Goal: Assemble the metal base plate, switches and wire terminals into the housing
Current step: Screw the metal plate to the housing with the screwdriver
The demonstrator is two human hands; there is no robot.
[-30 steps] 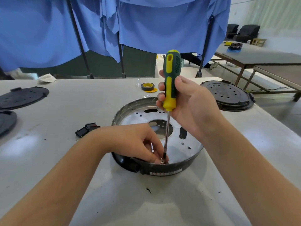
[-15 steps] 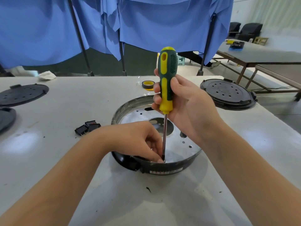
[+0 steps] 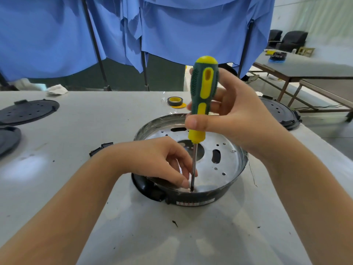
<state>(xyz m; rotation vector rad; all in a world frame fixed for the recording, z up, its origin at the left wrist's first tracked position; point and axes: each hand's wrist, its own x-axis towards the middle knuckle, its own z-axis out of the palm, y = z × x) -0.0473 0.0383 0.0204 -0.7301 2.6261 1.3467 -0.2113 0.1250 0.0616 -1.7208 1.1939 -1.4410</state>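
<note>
The right hand [image 3: 235, 119] grips the screwdriver [image 3: 202, 104] upright, tip at the metal plate's [image 3: 227, 165] near edge inside the black housing [image 3: 193, 199]. The left hand [image 3: 158, 159] pinches the shaft low, likely steadying it over a screw. Loose switches [image 3: 99, 150] wait further left.

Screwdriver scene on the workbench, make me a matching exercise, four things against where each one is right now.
Things:
1. screwdriver
2. metal base plate
3. tape roll
4. left hand

Places:
A. far side of the table, behind the housing
B. gripped upright in the right hand
C. fingertips at the screwdriver's tip
D. lying inside the housing

Pairs: 1-B, 2-D, 3-A, 4-C
</note>
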